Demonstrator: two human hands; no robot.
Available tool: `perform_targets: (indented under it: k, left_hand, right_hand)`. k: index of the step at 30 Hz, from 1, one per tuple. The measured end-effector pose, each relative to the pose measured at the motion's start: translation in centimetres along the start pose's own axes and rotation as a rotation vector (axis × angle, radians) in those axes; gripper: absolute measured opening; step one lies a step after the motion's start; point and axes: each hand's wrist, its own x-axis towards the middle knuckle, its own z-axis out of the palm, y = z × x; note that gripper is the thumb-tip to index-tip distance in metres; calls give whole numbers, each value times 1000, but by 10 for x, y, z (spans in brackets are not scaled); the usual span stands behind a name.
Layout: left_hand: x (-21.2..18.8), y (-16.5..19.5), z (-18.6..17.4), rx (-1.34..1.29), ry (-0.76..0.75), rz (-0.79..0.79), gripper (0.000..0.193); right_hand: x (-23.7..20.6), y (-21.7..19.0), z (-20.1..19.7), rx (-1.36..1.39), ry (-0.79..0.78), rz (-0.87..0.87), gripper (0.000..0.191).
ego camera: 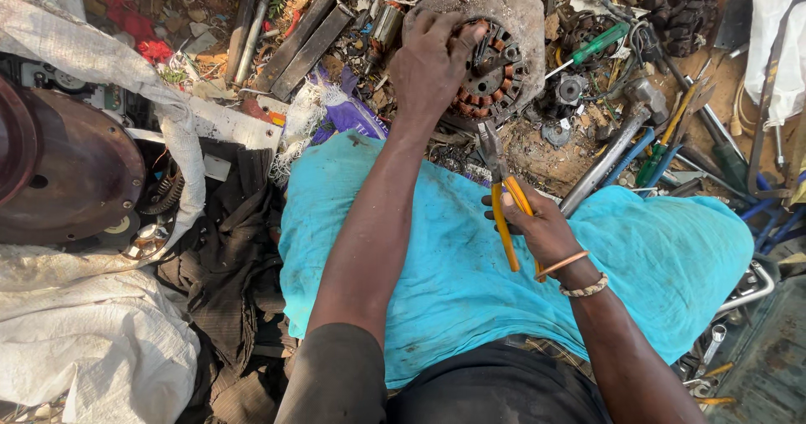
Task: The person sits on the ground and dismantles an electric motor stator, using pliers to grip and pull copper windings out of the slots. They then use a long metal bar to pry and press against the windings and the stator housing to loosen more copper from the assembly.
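Clamped over the motor stator [491, 67] rim on the dirt, left hand [432, 59] steadies it (likely heavy, rigid); right hand [537, 227] grips yellow-handled pliers [504, 197] above the blue cloth [655, 248]

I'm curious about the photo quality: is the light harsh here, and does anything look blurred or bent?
Head view: strong sun lights the turquoise cloth and bleaches the white sacking; the left hand on the motor stator and the right hand gripping yellow-handled pliers look sharp; the edges bow slightly.
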Motion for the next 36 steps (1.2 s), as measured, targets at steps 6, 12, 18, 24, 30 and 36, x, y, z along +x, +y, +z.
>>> perform_targets:
  k: [6,12,18,24,30,36]
  left_hand:
    - [-2,-9,16,45,-3,72,34]
    - [1,-12,18,54,-13,79,28]
    - [-6,-13,16,103,0,-11,32]
    - [-4,-14,19,103,-3,95,31]
    - [-2,-8,20,142,26,86,29]
    - [-6,-5,24,142,116,130,28]
  right_hand:
    - [11,8,-2,76,5,-25,47]
    - [8,5,-11,-105,43,-4,46]
    - [7,-17,-20,-500,178,-122,47]
    - [23,-71,-64,-1119,64,-39,50]
    - [49,-38,-85,-976,24,-129,43]
    - [55,19,-57,338,-164,-23,38]
